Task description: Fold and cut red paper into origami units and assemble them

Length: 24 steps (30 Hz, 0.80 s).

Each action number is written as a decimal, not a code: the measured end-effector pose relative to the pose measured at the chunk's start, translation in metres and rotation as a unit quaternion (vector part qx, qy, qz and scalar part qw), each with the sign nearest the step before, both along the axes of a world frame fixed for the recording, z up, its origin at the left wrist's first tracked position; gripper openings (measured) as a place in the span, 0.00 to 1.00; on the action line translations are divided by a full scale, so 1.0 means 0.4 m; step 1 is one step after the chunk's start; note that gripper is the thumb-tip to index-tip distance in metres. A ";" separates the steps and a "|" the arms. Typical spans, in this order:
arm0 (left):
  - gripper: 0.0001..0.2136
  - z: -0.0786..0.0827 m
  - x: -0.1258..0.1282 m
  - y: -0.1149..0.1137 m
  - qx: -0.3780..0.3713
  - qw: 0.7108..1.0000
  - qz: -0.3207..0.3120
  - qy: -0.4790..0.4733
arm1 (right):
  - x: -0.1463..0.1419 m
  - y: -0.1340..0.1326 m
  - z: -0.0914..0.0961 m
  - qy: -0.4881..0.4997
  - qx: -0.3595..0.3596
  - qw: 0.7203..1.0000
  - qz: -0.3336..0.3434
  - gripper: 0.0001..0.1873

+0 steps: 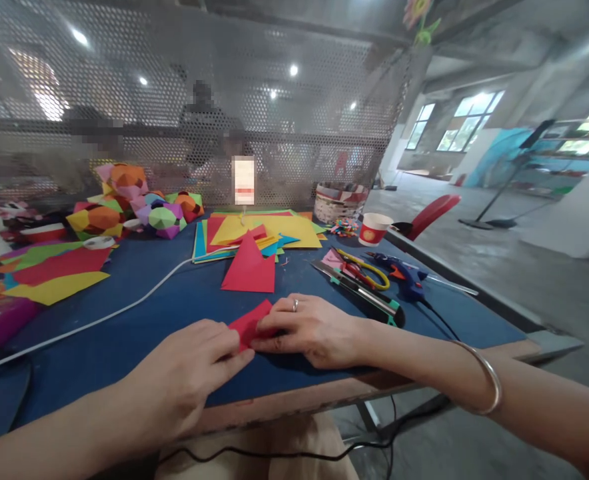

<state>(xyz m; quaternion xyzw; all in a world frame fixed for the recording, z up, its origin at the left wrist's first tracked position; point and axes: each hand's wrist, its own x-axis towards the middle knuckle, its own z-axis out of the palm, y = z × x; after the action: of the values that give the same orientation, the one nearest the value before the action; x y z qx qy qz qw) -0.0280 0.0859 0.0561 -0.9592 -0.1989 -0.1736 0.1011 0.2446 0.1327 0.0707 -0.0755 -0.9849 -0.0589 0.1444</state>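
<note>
Near the table's front edge, a small folded piece of red paper (252,323) lies between my two hands. My left hand (187,363) is closed, its fingertips pressing the paper's left end. Fingers bent, my right hand (312,330) pinches the right end; a ring shows on one finger. Part of the paper is hidden under the fingers. Just beyond lies a larger sheet of red paper (252,270) with a pointed top. Behind it is a stack of coloured paper (299,230), yellow uppermost.
A utility knife (364,293), scissors (374,272) and a glue gun (409,277) lie to the right. A paper cup (375,230) and basket (339,202) stand behind them. Folded paper balls (162,217) sit at left. A white cable (139,303) crosses the table; a mesh screen (284,133) rises behind.
</note>
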 end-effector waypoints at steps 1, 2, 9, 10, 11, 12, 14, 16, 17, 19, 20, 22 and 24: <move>0.22 -0.001 0.006 0.005 -0.002 1.000 -0.014 -0.005 | 0.002 0.002 -0.002 0.010 -0.005 1.000 0.005 0.25; 0.22 -0.003 0.009 0.008 -0.007 1.000 -0.021 -0.008 | 0.005 0.004 -0.004 0.023 -0.009 1.000 0.009 0.25; 0.27 -0.002 -0.032 -0.021 -0.042 0.998 0.019 -0.038 | 0.034 0.008 -0.022 0.088 -0.010 0.996 -0.017 0.25; 0.29 0.004 -0.041 -0.030 -0.048 0.998 0.023 -0.035 | 0.038 0.007 -0.024 0.098 -0.009 0.995 -0.023 0.24; 0.30 0.010 -0.049 -0.039 -0.052 0.998 0.028 -0.031 | 0.042 0.007 -0.026 0.106 -0.008 0.994 -0.028 0.24; 0.31 0.016 -0.057 -0.047 -0.054 0.998 0.032 -0.027 | 0.046 0.007 -0.028 0.114 -0.008 0.993 -0.033 0.23; 0.30 0.029 -0.069 -0.062 -0.055 0.997 0.043 -0.016 | 0.050 0.007 -0.031 0.128 -0.008 0.990 -0.049 0.20; 0.30 0.041 -0.075 -0.070 -0.054 0.997 0.052 -0.014 | 0.047 0.007 -0.031 0.147 -0.010 0.986 -0.075 0.17; 0.29 0.048 -0.074 -0.070 -0.054 0.997 0.053 -0.013 | 0.041 0.007 -0.028 0.157 -0.012 0.984 -0.089 0.17; 0.29 0.061 -0.069 -0.064 -0.061 0.997 0.049 -0.008 | 0.019 0.005 -0.016 0.168 -0.022 0.979 -0.110 0.15; 0.28 0.067 -0.064 -0.058 -0.068 0.997 0.048 -0.004 | 0.003 0.004 -0.006 0.169 -0.030 0.978 -0.115 0.13; 0.27 0.079 -0.054 -0.042 -0.089 0.995 0.039 -0.003 | -0.033 0.004 0.016 0.160 -0.053 0.979 -0.117 0.10; 0.24 0.090 -0.045 -0.024 -0.121 0.992 0.028 -0.014 | -0.069 0.009 0.039 0.145 -0.076 0.980 -0.114 0.10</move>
<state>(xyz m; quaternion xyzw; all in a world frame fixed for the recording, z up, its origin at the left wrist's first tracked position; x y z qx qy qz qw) -0.0460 0.0762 0.0919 -0.9561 -0.2461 -0.1585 -0.0137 0.2171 0.1362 0.0864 -0.2061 -0.9400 0.0117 0.2717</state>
